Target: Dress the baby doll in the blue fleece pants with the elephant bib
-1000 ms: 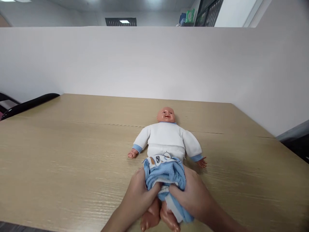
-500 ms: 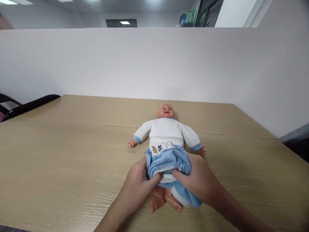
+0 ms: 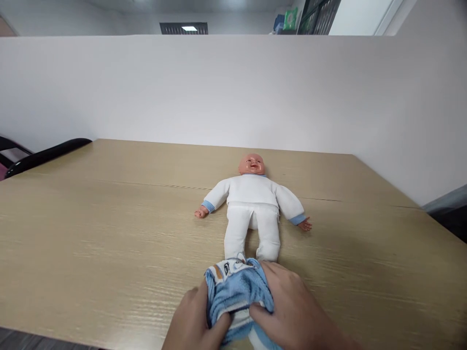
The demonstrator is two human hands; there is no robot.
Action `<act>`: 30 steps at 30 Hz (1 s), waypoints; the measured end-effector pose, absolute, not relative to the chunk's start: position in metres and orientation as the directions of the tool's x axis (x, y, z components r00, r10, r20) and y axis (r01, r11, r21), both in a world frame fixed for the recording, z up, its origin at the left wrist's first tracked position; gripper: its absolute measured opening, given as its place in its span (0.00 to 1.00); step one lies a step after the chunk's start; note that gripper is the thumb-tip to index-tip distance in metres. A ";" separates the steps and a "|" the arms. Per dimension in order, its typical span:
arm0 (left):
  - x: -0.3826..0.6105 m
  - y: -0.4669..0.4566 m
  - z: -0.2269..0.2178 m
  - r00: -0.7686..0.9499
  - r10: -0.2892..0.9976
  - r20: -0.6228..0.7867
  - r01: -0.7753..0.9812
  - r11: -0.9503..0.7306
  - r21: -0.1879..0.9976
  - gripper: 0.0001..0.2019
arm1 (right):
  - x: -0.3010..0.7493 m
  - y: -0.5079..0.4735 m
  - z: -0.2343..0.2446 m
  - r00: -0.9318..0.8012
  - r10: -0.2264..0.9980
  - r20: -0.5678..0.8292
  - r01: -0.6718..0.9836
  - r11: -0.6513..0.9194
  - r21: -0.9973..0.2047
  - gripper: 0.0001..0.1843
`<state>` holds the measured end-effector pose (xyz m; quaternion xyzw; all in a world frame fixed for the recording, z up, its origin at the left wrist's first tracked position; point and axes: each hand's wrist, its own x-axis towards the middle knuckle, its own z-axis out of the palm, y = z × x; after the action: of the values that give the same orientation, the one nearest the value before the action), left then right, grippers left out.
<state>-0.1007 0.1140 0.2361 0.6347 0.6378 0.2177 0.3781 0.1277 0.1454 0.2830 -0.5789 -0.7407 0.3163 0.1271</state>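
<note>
A baby doll in a white top with blue cuffs and white legs lies on its back on the wooden table, head pointing away from me. Bunched blue trousers with a printed waistband sit at the doll's feet, which they hide. My left hand grips the left side of the bunch, and my right hand grips the right side, fingers curled into the cloth.
A white partition wall stands along the far and right edges of the table. A black chair back shows at the far left. The table's near edge runs just under my hands.
Both hands have pulled the bunched blue trousers down from the doll's hips to its feet, baring the white legs. The doll lies further from me than before.
</note>
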 end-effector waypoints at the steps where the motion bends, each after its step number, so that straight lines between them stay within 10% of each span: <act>1: -0.100 0.116 0.233 0.122 0.972 -0.200 0.664 0.070 0.745 0.16 | 0.127 0.145 0.281 -0.290 0.941 -0.174 0.787 0.130 -0.604 0.16; 12: -0.080 0.109 0.199 0.133 0.991 0.032 0.469 -0.092 0.879 0.23 | 0.128 0.144 0.278 -0.346 0.918 -0.196 0.789 0.171 -0.590 0.44; 19: -0.072 0.121 0.203 0.062 0.998 -0.025 0.149 0.016 0.989 0.25 | 0.133 0.149 0.275 -0.374 0.927 0.018 0.566 0.243 -0.787 0.26; 25: -0.088 0.150 0.222 0.096 0.991 0.095 0.224 -0.115 0.968 0.23 | 0.144 0.178 0.279 -0.435 0.898 0.071 0.498 0.306 -0.812 0.12; 30: -0.104 0.178 0.240 0.232 0.967 0.104 0.196 -0.151 0.969 0.22 | 0.165 0.206 0.276 -0.567 0.821 0.071 0.336 0.309 -0.890 0.38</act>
<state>-0.1039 0.1781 0.2397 0.6341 0.4585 0.4167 0.4627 0.1654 0.2062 0.2760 -0.3792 -0.7627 0.4492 0.2697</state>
